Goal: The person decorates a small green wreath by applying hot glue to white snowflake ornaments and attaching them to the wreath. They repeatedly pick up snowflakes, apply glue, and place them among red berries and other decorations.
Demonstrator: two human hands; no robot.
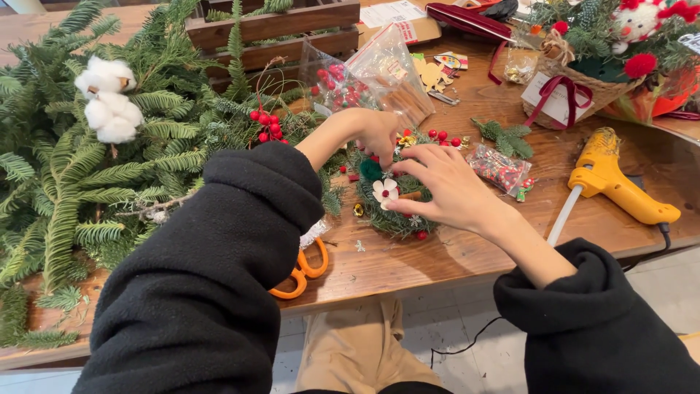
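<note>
The brown wooden table (452,255) was crowded. A heap of cut green fir branches (80,182) covered its left side, with white cotton bolls (109,98) resting on top and a sprig of red berries (266,125) at its right edge. Orange-handled scissors (305,271) lay at the near edge, partly hidden under the left sleeve. Clear plastic bags of red berries and cinnamon sticks (368,76) stood just behind the hands, and a small clear packet of red-patterned trimmings (500,169) lay just to the right. A yellow hot-glue gun (616,181) rested well to the right, its nozzle pointing toward the work. A wicker basket with a dark red ribbon (576,91) stood at the far right corner. The small round green wreath (394,201) lay flat on the table between the hands, bearing a white flower with a red centre (385,191), loose red berries and a green pompom; its far rim was covered by both hands. The left hand (379,131) was curled, fingers pressing on the wreath's upper edge. The right hand (445,186) pinched down beside the white flower; whether it gripped anything could not be told.
</note>
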